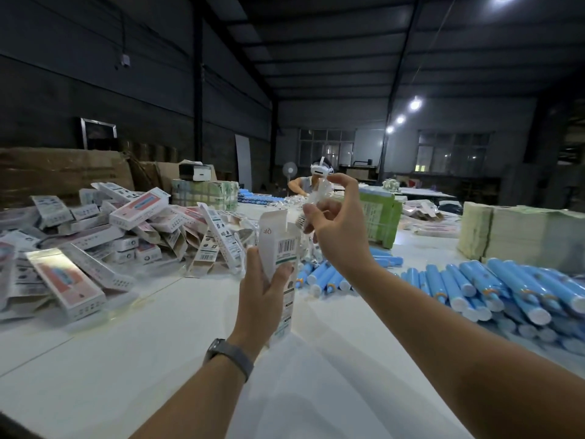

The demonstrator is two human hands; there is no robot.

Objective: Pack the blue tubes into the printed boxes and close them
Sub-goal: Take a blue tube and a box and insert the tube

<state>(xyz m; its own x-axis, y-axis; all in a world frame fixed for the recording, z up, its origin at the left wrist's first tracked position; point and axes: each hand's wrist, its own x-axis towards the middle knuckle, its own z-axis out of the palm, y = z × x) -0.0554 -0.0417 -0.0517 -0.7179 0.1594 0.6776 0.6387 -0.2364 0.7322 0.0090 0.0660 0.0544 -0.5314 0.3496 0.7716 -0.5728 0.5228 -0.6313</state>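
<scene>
Your left hand [264, 288] grips the light, crushable box [278, 248] mid-body; right-hand fingers [340, 198] pinch a crinkly clear wrapper [318, 198] above its open top.

My left forearm enters from 6 o'clock and rises toward centre, a dark band [228, 356] around its wrist. The left hand [259, 297] stands upright, back toward me, thumb and fingers curled around the lower part of a printed box [278, 248]. My right forearm enters from 4 o'clock, angling up toward 11 o'clock. The right hand [337, 226] is raised above the left, wrist bent, fingers curled and pinching a clear crinkled wrapper [311, 204] at the box's open top.
</scene>
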